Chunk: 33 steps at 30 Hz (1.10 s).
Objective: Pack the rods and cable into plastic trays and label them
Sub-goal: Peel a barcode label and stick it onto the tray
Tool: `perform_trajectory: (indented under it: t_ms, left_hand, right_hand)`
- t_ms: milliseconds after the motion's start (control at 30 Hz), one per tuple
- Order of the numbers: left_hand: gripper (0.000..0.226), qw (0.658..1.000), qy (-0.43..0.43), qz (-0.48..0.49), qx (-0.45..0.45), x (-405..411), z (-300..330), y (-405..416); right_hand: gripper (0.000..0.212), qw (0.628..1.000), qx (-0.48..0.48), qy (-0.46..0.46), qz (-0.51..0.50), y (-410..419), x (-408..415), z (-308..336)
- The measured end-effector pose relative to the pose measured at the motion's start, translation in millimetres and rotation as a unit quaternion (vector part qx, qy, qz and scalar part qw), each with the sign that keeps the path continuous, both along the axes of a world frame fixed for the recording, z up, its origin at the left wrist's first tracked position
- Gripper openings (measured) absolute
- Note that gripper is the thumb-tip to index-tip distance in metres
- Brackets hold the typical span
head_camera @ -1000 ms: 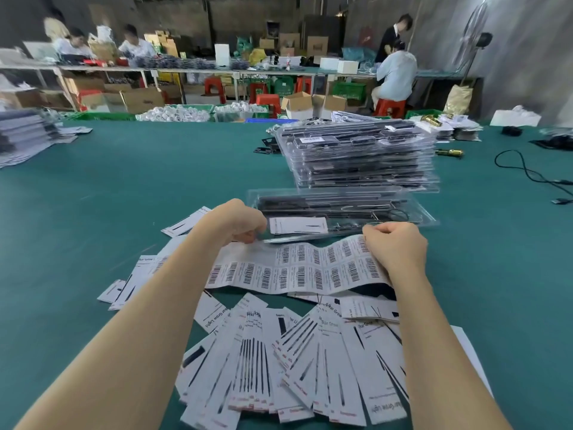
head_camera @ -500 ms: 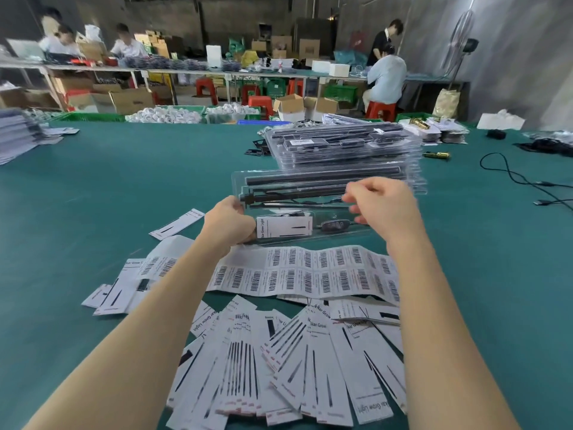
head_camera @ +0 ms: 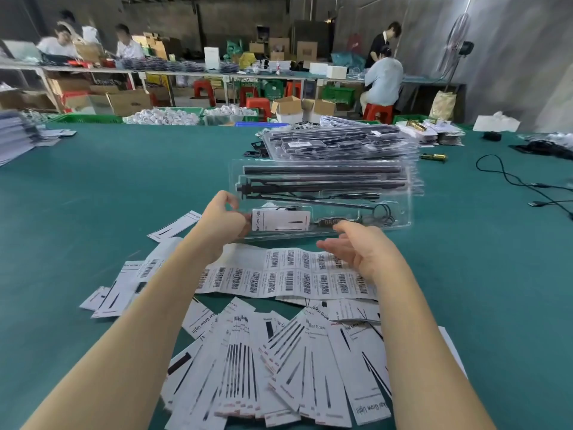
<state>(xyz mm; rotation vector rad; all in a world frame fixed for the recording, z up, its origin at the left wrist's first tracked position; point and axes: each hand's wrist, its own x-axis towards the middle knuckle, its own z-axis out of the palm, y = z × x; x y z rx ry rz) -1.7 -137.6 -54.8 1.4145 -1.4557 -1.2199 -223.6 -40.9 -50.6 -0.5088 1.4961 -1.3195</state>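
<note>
The clear plastic tray (head_camera: 325,203) is held tilted up on its near long edge, its face turned toward the camera, just in front of the stack of finished trays (head_camera: 341,144) on the green table (head_camera: 124,181). The left hand (head_camera: 221,220) grips the tray's left end with curled fingers and thumb, which is what keeps the tray raised off the table. The right hand (head_camera: 356,246) hangs just below the tray's lower edge with its fingers spread and relaxed, holding nothing; whether a fingertip touches the tray cannot be told. The upright presentation appears intended for inspection: the black rods (head_camera: 322,176) lie along the upper channels, the coiled cable (head_camera: 383,214) sits in the lower right pocket, and the printed insert card (head_camera: 280,220) fills the lower left pocket, all readable through the plastic. The barcode label sheet (head_camera: 279,274) lies flat directly below the hands, within immediate reach, which suits the labelling step. More insert cards (head_camera: 279,367) are fanned out nearer the body so that single cards can be picked off. The tray's position beside the stack suggests it is bound there next.
</note>
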Motion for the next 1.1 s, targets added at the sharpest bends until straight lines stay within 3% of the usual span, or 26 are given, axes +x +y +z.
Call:
perform_trajectory:
  t_ms: [133, 267, 333, 567, 700, 967, 1100]
  left_hand:
    - [0.042, 0.991, 0.117, -0.032, 0.052, 10, 5, 7]
    - [0.041, 0.986, 0.149, -0.053, 0.054, 22, 3, 15]
    - [0.038, 0.986, 0.152, -0.058, 0.044, 26, 3, 19]
    - [0.036, 0.983, 0.157, -0.083, 0.035, 31, 3, 22]
    - [0.032, 0.981, 0.168, -0.087, 0.04, 37, -1, 21]
    - [0.033, 0.978, 0.168, -0.116, 0.031, 39, -4, 21]
    - [0.031, 0.964, 0.227, -0.132, 0.046, 35, -5, 23]
  right_hand:
    - [0.019, 0.996, -0.069, -0.062, -0.012, -4, 3, -3]
    - [0.005, 0.965, -0.12, -0.212, -0.096, -11, 18, 3]
    - [0.009, 0.955, -0.132, -0.245, -0.1, -12, 26, 5]
    - [0.011, 0.975, -0.107, -0.138, -0.135, -18, 35, 6]
    - [0.019, 0.972, -0.127, -0.145, -0.137, -17, 37, 2]
    - [0.014, 0.964, -0.133, -0.138, -0.186, -20, 37, -4]
    - [0.016, 0.957, -0.144, -0.143, -0.206, -21, 38, 0]
